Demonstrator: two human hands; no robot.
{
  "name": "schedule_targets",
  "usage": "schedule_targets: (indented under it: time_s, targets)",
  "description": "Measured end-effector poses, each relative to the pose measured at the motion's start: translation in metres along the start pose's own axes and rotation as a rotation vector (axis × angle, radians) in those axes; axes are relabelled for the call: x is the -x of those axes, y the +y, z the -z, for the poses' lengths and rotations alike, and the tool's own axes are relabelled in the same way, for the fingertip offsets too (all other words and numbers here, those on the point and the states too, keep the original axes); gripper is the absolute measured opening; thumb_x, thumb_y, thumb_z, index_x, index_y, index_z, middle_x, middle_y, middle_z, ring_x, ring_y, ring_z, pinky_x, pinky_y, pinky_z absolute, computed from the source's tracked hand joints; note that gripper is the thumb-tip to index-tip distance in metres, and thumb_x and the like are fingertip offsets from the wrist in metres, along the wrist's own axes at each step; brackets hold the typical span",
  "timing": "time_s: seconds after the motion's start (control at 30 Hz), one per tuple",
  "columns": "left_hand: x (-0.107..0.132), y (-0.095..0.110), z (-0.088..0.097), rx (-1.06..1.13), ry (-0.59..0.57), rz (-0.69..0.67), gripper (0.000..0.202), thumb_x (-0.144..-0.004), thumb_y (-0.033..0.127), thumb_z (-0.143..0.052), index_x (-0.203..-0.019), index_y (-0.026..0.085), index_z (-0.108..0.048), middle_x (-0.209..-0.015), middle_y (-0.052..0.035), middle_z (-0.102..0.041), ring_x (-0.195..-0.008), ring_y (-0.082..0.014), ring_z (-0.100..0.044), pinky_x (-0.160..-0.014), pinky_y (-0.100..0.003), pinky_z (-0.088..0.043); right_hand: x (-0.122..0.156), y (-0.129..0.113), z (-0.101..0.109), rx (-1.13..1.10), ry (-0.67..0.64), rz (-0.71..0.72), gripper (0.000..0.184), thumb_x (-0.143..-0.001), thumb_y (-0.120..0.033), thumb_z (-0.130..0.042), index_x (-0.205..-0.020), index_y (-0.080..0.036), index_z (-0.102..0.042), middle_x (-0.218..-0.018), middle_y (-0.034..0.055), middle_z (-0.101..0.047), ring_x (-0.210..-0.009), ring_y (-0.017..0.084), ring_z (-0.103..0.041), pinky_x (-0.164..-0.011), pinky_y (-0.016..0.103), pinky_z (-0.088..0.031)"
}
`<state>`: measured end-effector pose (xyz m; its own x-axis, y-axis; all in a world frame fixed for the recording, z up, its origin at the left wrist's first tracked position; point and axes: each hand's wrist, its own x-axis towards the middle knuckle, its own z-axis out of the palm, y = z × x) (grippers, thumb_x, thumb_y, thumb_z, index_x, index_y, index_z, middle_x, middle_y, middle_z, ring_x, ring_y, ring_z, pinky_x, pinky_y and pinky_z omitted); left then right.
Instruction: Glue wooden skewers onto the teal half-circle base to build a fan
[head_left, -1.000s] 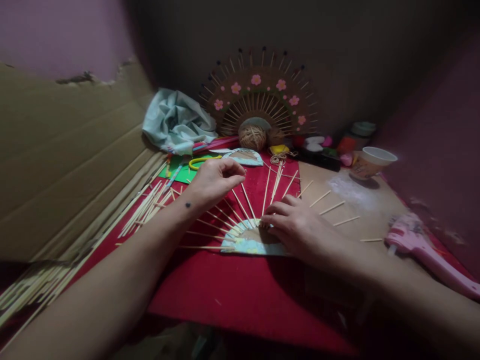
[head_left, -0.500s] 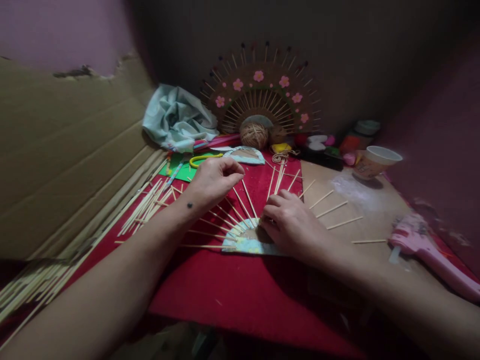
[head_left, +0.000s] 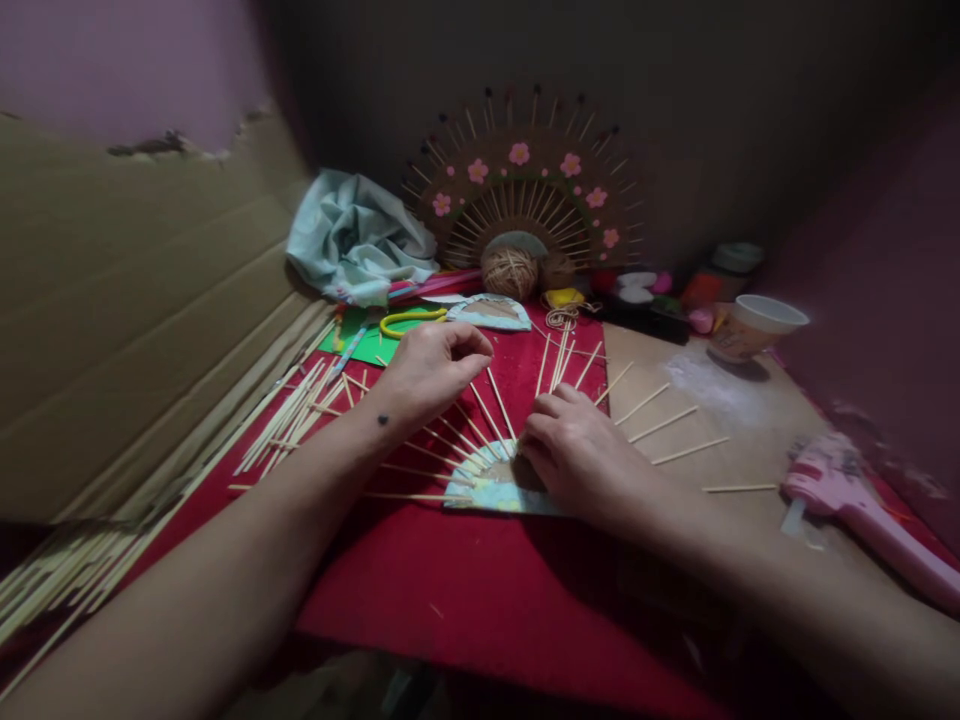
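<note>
The half-round card (head_left: 487,492) lies on the red cloth (head_left: 420,590), its sticks (head_left: 416,497) spreading from nine o'clock round to three. The right hand (head_left: 581,445) covers its two o'clock side, fingers bent close together over the card; whether they pinch a stick cannot be told. Towards eleven o'clock from the card, the left hand (head_left: 435,365) has thumb and forefinger nearly meeting, near one stick's far end; any hold is unclear.
</note>
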<state>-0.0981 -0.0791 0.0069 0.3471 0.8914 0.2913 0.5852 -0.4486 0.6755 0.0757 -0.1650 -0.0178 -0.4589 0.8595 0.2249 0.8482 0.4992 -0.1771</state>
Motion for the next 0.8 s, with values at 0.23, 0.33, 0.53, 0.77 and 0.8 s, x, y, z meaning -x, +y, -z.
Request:
schedule_targets:
  time_s: [0.23,0.33,0.53,0.77,0.8]
  targets:
    - [0.0,-0.003,-0.002,0.012,-0.017,-0.022,0.016,-0.074,0.021,-0.058,-0.079,0.014,-0.071,-0.08,-0.0057,-0.072,-0.076,-0.0167,-0.063,-0.074,-0.029,-0.046,0.01,0.015,0.015,-0.201,0.167,0.002,0.019,-0.087,-0.009,-0.043,-0.083,-0.012,-0.062,-0.083,0.0094,-0.057,-0.076,0.018,-0.05,-0.067,0.031,-0.042]
    - [0.002,-0.002,-0.005,0.014,-0.096,-0.069,0.014,-0.074,0.019,-0.059,-0.078,0.014,-0.071,-0.078,-0.0045,-0.072,-0.074,-0.0158,-0.063,-0.073,-0.028,-0.046,0.013,0.024,0.019,-0.145,0.166,-0.022,0.024,-0.088,-0.008,-0.043,-0.077,-0.013,-0.064,-0.08,0.01,-0.059,-0.074,0.019,-0.05,-0.066,0.032,-0.042]
    - [0.009,0.006,-0.007,-0.132,-0.309,-0.271,0.014,-0.075,0.016,-0.059,-0.075,0.017,-0.073,-0.073,-0.003,-0.068,-0.067,-0.0129,-0.058,-0.066,-0.027,-0.041,0.019,0.024,0.01,-0.078,0.146,0.116,0.023,-0.083,-0.007,-0.049,-0.076,-0.014,-0.07,-0.078,0.0101,-0.064,-0.074,0.021,-0.048,-0.065,0.035,-0.042]
    - [0.018,0.01,-0.009,-0.36,-0.447,-0.487,0.02,-0.084,0.019,-0.056,-0.09,0.024,-0.074,-0.08,-0.0025,-0.063,-0.075,-0.0154,-0.054,-0.079,-0.036,-0.034,0.024,0.007,0.006,0.027,0.091,0.159,0.02,-0.082,-0.007,-0.052,-0.083,-0.014,-0.07,-0.086,0.0085,-0.066,-0.079,0.023,-0.049,-0.069,0.038,-0.04]
    - [0.019,0.01,-0.01,-0.388,-0.442,-0.488,0.019,-0.085,0.019,-0.055,-0.09,0.023,-0.074,-0.08,-0.0028,-0.062,-0.076,-0.0161,-0.054,-0.078,-0.036,-0.034,0.025,0.005,0.006,0.034,0.091,0.159,0.018,-0.082,-0.008,-0.053,-0.084,-0.014,-0.071,-0.086,0.0084,-0.066,-0.079,0.023,-0.049,-0.069,0.038,-0.04]
